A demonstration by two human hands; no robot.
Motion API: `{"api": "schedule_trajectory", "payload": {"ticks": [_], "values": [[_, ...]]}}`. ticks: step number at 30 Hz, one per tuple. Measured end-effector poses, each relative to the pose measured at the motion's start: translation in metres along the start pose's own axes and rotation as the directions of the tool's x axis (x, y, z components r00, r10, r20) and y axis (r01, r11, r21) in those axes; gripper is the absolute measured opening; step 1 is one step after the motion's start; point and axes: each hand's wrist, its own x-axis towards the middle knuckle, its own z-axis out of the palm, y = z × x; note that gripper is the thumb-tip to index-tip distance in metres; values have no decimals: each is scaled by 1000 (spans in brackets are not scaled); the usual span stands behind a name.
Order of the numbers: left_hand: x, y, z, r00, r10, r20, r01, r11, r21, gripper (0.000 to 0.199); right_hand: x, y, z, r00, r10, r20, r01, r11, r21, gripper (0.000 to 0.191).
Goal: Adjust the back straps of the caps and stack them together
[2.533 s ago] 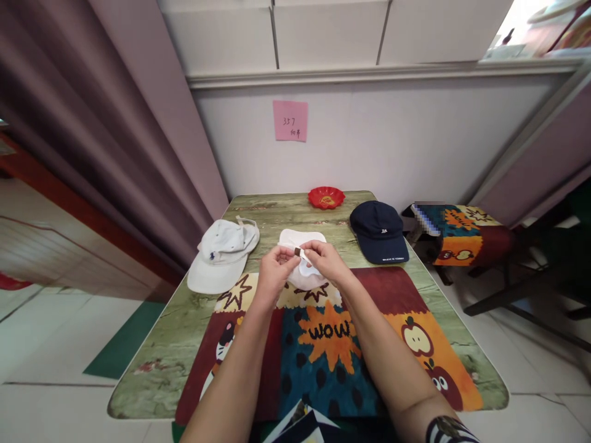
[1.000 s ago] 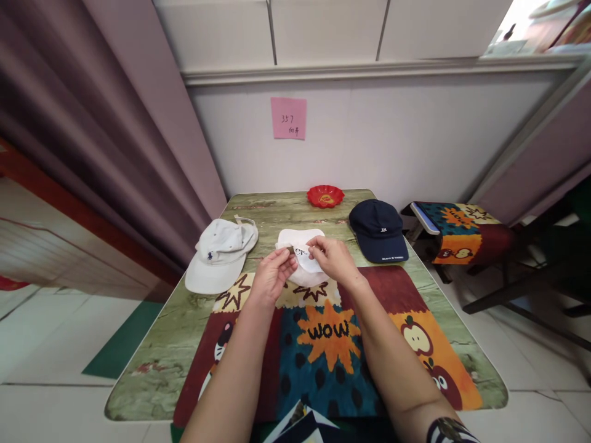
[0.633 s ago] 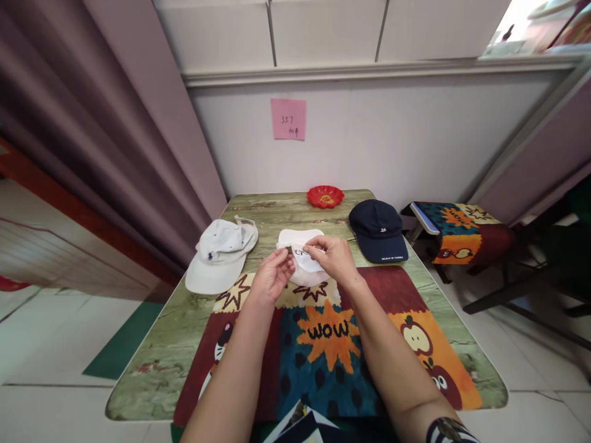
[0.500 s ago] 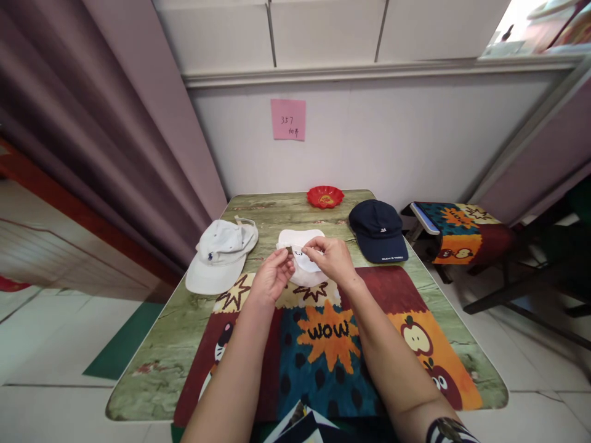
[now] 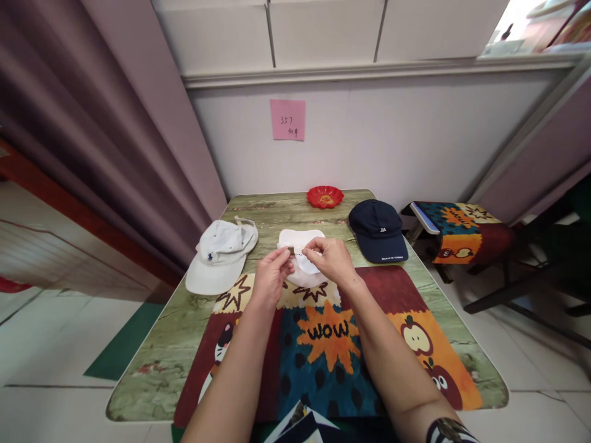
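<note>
A white cap (image 5: 308, 278) lies at the middle of the table, its brim pointing away from me. Just over it, a pale strap (image 5: 299, 250) runs between my hands, with a small dark piece (image 5: 290, 251), perhaps a buckle, at its left end. The thumb and fingers of my left hand (image 5: 273, 271) pinch that left end. My right hand (image 5: 333, 256) is closed in a pinch on the strap's other end and covers part of the cap. An off-white cap (image 5: 220, 255) rests farther left, and a navy cap (image 5: 379, 231) is off to the right.
A patterned placemat (image 5: 330, 332) covers the near part of the green wood-look table (image 5: 152, 357). At the back sits a red scalloped dish (image 5: 325, 197). The wall with a pink note (image 5: 287, 120) rises behind; a stool (image 5: 462, 224) stands to the right.
The strap looks straighter between my hands, and less of the dark print behind it shows. Both hands have shifted only slightly. The other caps and the dish have stayed put.
</note>
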Motion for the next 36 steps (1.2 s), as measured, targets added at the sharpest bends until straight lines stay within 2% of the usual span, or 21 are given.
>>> {"api": "schedule_trajectory", "payload": {"ticks": [2, 4, 17, 28, 36], "values": [[-2, 0, 1, 993, 115, -10, -114, 988, 106, 33, 0, -2, -1, 1000, -4, 9, 4, 1000, -21, 17], [-3, 1, 3, 984, 180, -12, -176, 969, 174, 36, -1, -3, -3, 1000, -7, 26, 8, 1000, -27, 17], [-11, 9, 6, 966, 260, -15, -242, 916, 319, 32, -1, -4, -6, 998, -37, 44, 37, 999, 12, 15], [-13, 11, 10, 969, 245, 26, -239, 909, 342, 33, -1, -1, -6, 996, -74, 54, 74, 997, 5, 14], [-15, 10, 6, 994, 92, 55, -104, 960, 260, 41, -1, 1, -3, 996, -63, 63, 63, 998, 5, 15]]}}
